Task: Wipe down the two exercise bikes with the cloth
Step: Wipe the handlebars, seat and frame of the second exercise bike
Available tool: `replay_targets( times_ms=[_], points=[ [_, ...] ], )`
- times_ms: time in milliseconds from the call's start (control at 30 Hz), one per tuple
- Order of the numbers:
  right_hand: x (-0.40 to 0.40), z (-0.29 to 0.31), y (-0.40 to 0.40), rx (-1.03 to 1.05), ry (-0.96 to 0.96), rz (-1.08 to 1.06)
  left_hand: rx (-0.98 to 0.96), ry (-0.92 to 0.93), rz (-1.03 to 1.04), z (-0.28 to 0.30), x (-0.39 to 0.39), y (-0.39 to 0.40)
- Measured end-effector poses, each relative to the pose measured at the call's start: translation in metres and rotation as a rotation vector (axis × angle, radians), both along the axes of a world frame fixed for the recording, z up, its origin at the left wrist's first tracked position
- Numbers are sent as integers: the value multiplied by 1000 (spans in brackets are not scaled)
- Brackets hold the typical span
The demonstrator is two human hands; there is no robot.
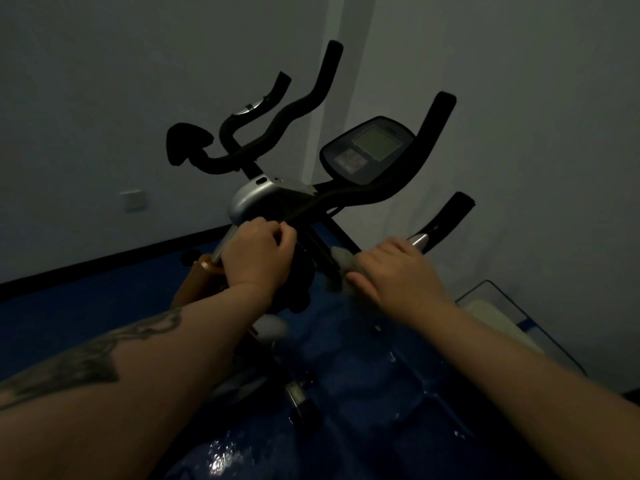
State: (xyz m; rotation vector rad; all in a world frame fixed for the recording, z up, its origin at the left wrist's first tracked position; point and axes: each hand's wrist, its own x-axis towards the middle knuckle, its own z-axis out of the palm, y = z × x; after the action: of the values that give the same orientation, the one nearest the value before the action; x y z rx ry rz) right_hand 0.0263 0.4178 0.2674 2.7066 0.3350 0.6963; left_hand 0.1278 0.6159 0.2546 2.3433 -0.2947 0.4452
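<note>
The near exercise bike has black handlebars [363, 195] and a console with a grey screen [367, 150] on a dark post. My right hand [394, 275] grips a pale grey cloth [341, 263] and holds it against the dark post just below the handlebars. My left hand [258, 256] curls round the left end of the same handlebar, beside a silver housing [256, 199]. Behind stand the black curved handlebars of a second bike [277, 123], with an orange frame part [197, 278] lower left.
The floor [346, 393] is glossy blue and reflects light. Grey walls meet in a corner behind the bikes, with a wall socket [133, 199] at the left. A clear box with something pale inside [502, 317] sits on the floor at the right.
</note>
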Motion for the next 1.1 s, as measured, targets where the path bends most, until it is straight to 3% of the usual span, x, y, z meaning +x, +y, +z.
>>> replay_targets(
  times_ms=[133,233,333,433,533,633,733,900,967,1100],
  points=[
    [5,-3,24,70,-29,-271,3,-21,13,-2,-1,-2],
    [27,-1,70,4,163,-402,-7,-31,18,-1,0,-3],
    [24,8,58,-72,322,-372,-8,-32,26,-1,-1,-1],
    [15,8,51,-3,213,-348,-4,-55,23,-2,-1,-2],
    [46,11,61,23,456,-333,-8,-87,20,-2,-1,-3],
    [93,18,64,251,694,-361,-19,-69,16,-2,0,-1],
    [78,14,59,285,688,-280,-26,-78,20,-2,-1,-2],
    [80,20,55,571,782,-307,-11,-107,18,-2,0,-3],
    [90,20,62,653,737,-328,-10,-94,17,-3,0,-3],
    [69,11,61,544,690,-315,-21,-78,22,-4,-2,-2]
  ],
)
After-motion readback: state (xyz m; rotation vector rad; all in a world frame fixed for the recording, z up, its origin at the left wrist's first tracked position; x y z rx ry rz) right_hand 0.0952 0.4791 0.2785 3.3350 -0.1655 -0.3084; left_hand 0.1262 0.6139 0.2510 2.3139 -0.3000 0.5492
